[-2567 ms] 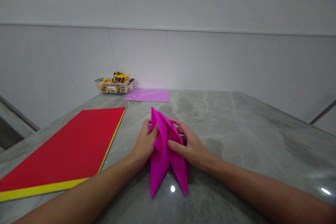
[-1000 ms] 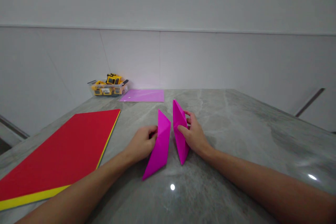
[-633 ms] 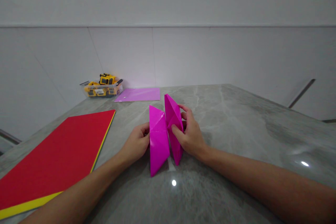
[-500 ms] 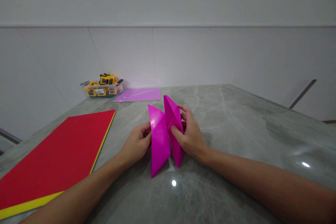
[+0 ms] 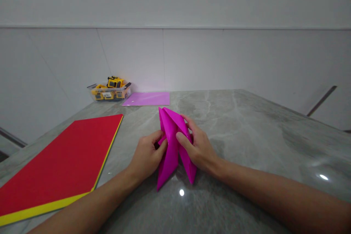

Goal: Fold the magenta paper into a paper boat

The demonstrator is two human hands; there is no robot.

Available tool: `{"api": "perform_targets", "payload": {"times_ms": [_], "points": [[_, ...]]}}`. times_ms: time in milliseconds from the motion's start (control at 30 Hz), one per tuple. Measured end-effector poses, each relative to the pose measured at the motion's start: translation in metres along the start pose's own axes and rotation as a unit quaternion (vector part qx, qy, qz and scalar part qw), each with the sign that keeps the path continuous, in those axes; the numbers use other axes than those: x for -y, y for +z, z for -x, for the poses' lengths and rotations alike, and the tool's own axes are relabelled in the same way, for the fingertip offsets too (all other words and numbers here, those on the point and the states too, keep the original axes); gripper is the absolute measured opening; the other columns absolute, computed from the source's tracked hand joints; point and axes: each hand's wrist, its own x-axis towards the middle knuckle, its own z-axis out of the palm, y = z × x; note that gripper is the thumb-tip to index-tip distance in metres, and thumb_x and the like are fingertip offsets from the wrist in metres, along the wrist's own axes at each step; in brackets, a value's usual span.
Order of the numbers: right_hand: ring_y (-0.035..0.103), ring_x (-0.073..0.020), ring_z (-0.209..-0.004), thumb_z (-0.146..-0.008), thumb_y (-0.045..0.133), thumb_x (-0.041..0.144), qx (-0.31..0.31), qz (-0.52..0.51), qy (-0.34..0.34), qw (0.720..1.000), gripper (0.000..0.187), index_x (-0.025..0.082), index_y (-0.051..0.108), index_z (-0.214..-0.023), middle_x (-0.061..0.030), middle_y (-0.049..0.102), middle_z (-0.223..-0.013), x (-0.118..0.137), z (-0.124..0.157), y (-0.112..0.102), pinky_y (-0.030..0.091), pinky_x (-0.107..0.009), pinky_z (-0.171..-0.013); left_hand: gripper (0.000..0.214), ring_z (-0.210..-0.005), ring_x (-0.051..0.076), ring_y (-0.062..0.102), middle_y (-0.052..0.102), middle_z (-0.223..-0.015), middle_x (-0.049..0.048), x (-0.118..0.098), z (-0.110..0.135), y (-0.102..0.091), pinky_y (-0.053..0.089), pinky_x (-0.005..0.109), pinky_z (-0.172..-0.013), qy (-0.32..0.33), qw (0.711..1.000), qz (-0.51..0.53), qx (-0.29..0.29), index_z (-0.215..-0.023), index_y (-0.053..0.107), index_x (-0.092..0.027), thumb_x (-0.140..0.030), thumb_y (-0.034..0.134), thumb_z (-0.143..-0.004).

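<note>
"At the centre, low in view, how are the hands set?"

"Both grasp the same thing, a folded magenta paper form [image 5: 171,137]. The left hand [image 5: 148,153] pinches its left side between thumb and curled fingers, close to a small flap. The right hand [image 5: 199,148] lays its thumb on the front face, with the fingers round the right edge."

"What shape has the paper?"

"Two sharp points close together at the top, two more below, spread apart like legs."

"And where is it?"

"Over the near part of the grey veined surface [image 5: 236,135]. Whether its lower tips touch down, I can't tell."

"What's beyond the left forearm [image 5: 109,193]?"

"Large red sheets [image 5: 68,157], lying flat, with yellow showing along the near and right edges. The forearm crosses in front of the near right corner."

"Farther back?"

"A lilac sheet [image 5: 148,98], flat, near the white wall [image 5: 197,58]. Just left of it stands a clear plastic box [image 5: 102,96] of yellow toy vehicles [image 5: 116,82], a white label on its front."
</note>
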Motion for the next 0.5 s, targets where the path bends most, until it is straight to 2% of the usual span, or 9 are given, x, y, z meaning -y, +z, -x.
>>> {"api": "perform_targets", "payload": {"times_ms": [200,333,500], "points": [[0.031,-0.0263,-0.144,-0.097,0.036,0.056,0.057,-0.085,0.002,0.995,0.063,0.021,0.028,-0.15,-0.0117,0.035,-0.154,-0.003,0.0044,0.0013,0.021,-0.052,-0.119,0.019,-0.077,0.02,0.06,0.069,-0.089,0.0051,0.0042,-0.0006,0.0045,0.048,0.03,-0.071,0.007,0.996,0.091,0.002,-0.095,0.062,-0.016,-0.03,0.051,-0.088],[0.013,-0.0234,-0.15,-0.097,0.027,0.062,0.13,-0.103,0.014,0.986,0.071,0.021,0.018,-0.155,-0.0091,0.021,-0.161,0.0007,0.0063,0.0007,0.01,-0.049,-0.123,0.014,-0.079,0.022,0.062,0.069,-0.089,0.007,0.0057,0.0002,0.007,0.05,0.033,-0.073,-0.015,0.993,0.121,-0.003,-0.089,0.06,-0.017,-0.029,0.054,-0.086],[0.001,-0.02,-0.15,-0.098,0.027,0.062,0.246,-0.114,0.013,0.962,0.076,0.022,0.001,-0.157,-0.0075,0.009,-0.163,0.0068,0.009,-0.0033,0.003,-0.048,-0.123,0.012,-0.089,0.025,0.063,0.069,-0.088,0.0072,0.0083,0.0021,0.0104,0.049,0.034,-0.08,-0.031,0.99,0.134,-0.008,-0.087,0.059,-0.018,-0.029,0.055,-0.086]]}}
